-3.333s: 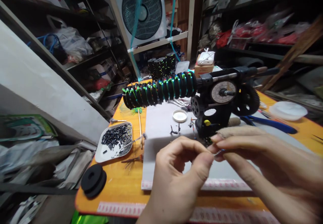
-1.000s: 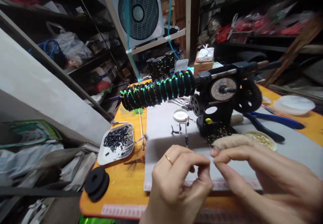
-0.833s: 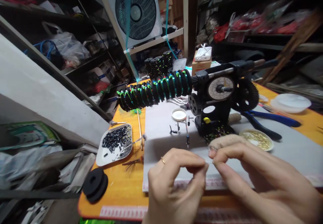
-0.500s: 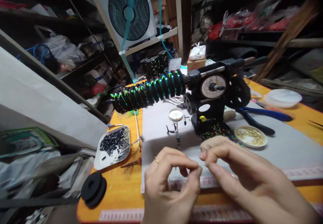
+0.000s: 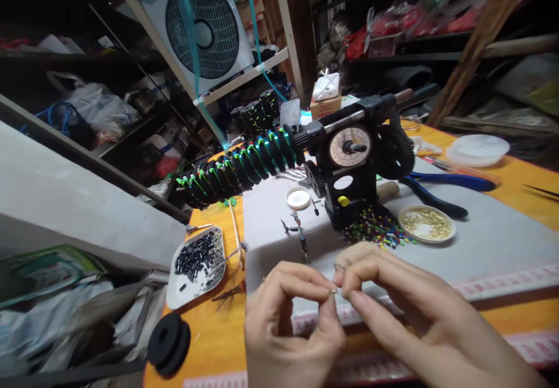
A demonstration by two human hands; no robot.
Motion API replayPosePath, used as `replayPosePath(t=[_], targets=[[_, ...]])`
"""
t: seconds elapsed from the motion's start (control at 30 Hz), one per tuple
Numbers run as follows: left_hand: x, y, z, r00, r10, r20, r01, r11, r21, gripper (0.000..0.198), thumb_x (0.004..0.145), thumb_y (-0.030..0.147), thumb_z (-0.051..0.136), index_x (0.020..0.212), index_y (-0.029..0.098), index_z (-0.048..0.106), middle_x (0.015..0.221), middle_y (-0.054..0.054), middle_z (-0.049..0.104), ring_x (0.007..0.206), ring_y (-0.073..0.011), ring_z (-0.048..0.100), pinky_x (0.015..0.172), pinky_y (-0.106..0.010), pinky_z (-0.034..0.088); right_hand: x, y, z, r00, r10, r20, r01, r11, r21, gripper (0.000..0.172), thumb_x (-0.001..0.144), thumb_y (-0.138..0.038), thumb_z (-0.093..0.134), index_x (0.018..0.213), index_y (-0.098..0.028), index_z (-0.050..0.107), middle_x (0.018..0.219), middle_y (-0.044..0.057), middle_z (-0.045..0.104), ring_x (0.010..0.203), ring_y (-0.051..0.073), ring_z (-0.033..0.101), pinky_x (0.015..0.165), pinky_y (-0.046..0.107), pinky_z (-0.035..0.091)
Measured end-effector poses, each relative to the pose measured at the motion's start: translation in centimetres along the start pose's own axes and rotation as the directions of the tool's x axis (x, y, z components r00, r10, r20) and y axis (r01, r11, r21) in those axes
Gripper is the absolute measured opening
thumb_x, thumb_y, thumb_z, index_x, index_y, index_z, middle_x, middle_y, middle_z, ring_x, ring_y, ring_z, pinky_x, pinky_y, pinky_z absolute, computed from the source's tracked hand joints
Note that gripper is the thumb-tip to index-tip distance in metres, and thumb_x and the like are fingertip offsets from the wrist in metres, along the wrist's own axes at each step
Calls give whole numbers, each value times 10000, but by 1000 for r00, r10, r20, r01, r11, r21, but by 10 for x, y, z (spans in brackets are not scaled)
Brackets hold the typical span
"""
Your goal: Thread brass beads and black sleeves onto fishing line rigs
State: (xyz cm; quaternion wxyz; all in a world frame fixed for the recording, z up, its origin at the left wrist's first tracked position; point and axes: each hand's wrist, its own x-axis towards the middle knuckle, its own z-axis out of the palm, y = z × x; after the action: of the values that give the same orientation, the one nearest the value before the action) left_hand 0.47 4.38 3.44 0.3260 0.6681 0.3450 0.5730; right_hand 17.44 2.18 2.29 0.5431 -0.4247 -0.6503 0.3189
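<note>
Small bit (image 5: 333, 291), pale and shiny and too tiny to make out further, sat pinched between the fingertips of both hands, low in the scene above the near edge of the grey mat (image 5: 480, 242). The left hand (image 5: 290, 330) had thumb and forefinger closed together on it. The right hand (image 5: 406, 312) met it from the right side, thumb and forefinger closed on the same spot, so the two hands touched at their tips. A thin ring (image 5: 264, 281) showed on a left finger.

Just beyond the right hand lay a beige pad (image 5: 356, 253), and farther back a scatter of coloured beads (image 5: 375, 233) beside a small dish of gold pieces (image 5: 425, 225). A few little dark metal parts (image 5: 301, 239) and a white cap (image 5: 298, 197) lay on the mat to the left of those.

Behind the beads stood a black winding machine (image 5: 353, 155) with a round dial, and a row of black spools (image 5: 236, 163) strung with green line stuck out from it to the left. Blue pliers (image 5: 445, 184) lay to its right.

On the orange table (image 5: 213, 330), left of the mat, were a white tray of black tubes (image 5: 194, 257) and, nearer, a loose black spool (image 5: 168, 341). A fan (image 5: 203, 27) stood far back.
</note>
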Motion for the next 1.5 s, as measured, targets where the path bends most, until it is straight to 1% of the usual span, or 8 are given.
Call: replayPosePath(t=[0.23, 0.43, 0.67, 0.9, 1.0, 1.17, 1.37, 1.5], targets=[[-5, 1, 16, 990, 6, -140, 0, 999, 40, 245, 864, 20, 688, 859, 262, 654, 856, 84, 733, 760, -58, 691, 767, -136, 543, -1, 4, 2, 996, 84, 38, -87, 993, 82, 156, 1122, -411, 590, 1014, -350, 685, 1019, -53, 734, 946, 109, 748, 769, 155, 583], [8, -2, -3, 975, 190, 112, -207, 964, 168, 257, 842, 15, 757, 915, 251, 690, 856, 33, 772, 729, -108, 749, 708, -174, 608, -4, 12, -1, 990, 97, 100, -103, 993, 52, 209, 1154, -416, 520, 1042, -302, 654, 1046, 3, 718, 980, 159, 734, 783, 217, 598], [-3, 2, 16, 988, 130, -83, -118, 983, 139, 188, 854, 71, 762, 842, 251, 710, 924, 0, 775, 825, -137, 743, 793, -238, 612, 2, 3, -2, 981, 127, 149, -142, 985, 97, 309, 1132, -495, 528, 1005, -287, 718, 1053, 41, 748, 1008, 205, 754, 728, 261, 621], [4, -1, 18, 971, 201, -133, -194, 979, 60, 217, 813, 19, 717, 810, 234, 687, 722, 20, 734, 617, -111, 713, 600, -165, 580, -1, 6, -12, 994, -110, 6, 109, 974, -196, 52, 1061, -301, 692, 1016, -326, 699, 945, -30, 761, 824, 135, 763, 686, 189, 613], [6, -3, 16, 987, 120, -111, -126, 991, -51, 193, 862, 72, 782, 786, 226, 695, 709, -6, 746, 620, -134, 735, 594, -180, 599, -4, 8, -15, 978, -209, -26, 198, 954, -226, 240, 1063, -275, 706, 1274, -388, 717, 1139, -12, 803, 999, 152, 805, 835, 185, 653], [-1, -10, 15, 996, -80, -36, 66, 958, -280, 305, 981, 413, 827, 784, 222, 693, 752, -73, 763, 641, -181, 726, 571, -253, 616, -6, 9, -23, 960, -252, 120, 267, 954, -136, 419, 1091, -267, 663, 1433, -508, 692, 1232, -51, 830, 1043, 153, 839, 880, 185, 680], [-1, -13, 14, 996, -90, 1, 86, 949, -303, 208, 831, 41, 793, 804, 227, 703, 797, -45, 779, 714, -164, 742, 681, -239, 610, -4, 5, -24, 937, -334, 100, 347, 866, -359, 371, 1058, -186, 627, 1345, -397, 731, 1158, 20, 838, 991, 206, 838, 864, 258, 687], [5, -8, 10, 996, -83, 25, 86, 943, -321, 262, 793, -10, 752, 792, 224, 634, 795, -30, 733, 680, -140, 683, 644, -217, 542, -2, 4, -14, 981, -177, -76, 150, 949, -276, 169, 1004, -417, 753, 1121, -329, 839, 1007, 82, 834, 936, 304, 835, 758, 362, 703]])
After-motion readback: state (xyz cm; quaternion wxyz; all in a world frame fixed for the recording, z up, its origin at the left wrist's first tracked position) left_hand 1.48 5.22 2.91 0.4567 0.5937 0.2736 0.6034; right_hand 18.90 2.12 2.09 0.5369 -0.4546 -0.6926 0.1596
